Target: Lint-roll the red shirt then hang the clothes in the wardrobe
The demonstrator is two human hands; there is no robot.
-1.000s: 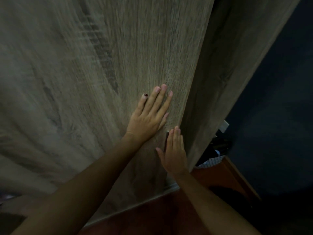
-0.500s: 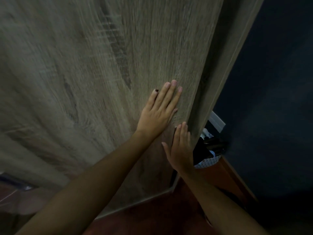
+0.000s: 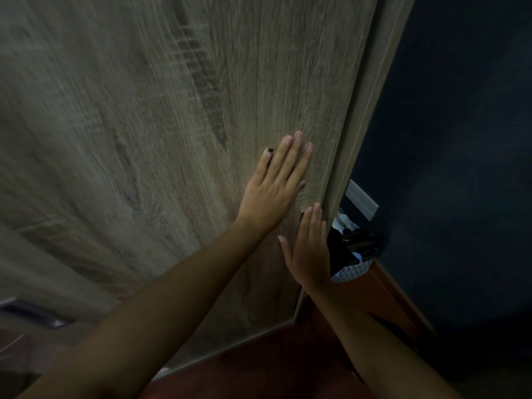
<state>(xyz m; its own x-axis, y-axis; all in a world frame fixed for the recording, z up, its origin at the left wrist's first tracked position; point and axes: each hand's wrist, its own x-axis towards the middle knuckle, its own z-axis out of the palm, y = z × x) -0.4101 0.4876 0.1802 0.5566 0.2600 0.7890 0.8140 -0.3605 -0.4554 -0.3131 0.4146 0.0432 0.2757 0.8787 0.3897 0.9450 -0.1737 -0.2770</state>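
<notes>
Most of the view is filled by a tall grey-brown wood-grain wardrobe door (image 3: 144, 139), whose surface is smeared by blur on its left part. To its right a matching grey-brown wood-grain side panel (image 3: 383, 90) is seen, running up along the door's right edge, and beyond that a dark blue wall (image 3: 460, 168) takes up the right side. A reddish-brown wooden floor (image 3: 273, 367) is shown along the bottom, with an orange-brown wooden skirting strip (image 3: 388, 295) at the foot of the wall.

The left hand (image 3: 276, 187) is laid flat on the door near its right edge, fingers straight and held together, palm pressed to the wood; nothing is held in it. The right hand (image 3: 309, 249) is placed just below it, at the door's right edge, fingers straight and pointing upward, the thumb spread to the left; nothing is gripped, though whether its palm touches the edge cannot be told.

Behind the right hand, in the dark gap between door edge and wall, a small heap of dark and white cloth (image 3: 349, 246) is glimpsed, with a blue-and-white patterned piece lowest; it is too dim to identify. A pale grey rectangular bar (image 3: 361, 200) is seen just above it. The red shirt cannot be made out anywhere in view.
</notes>
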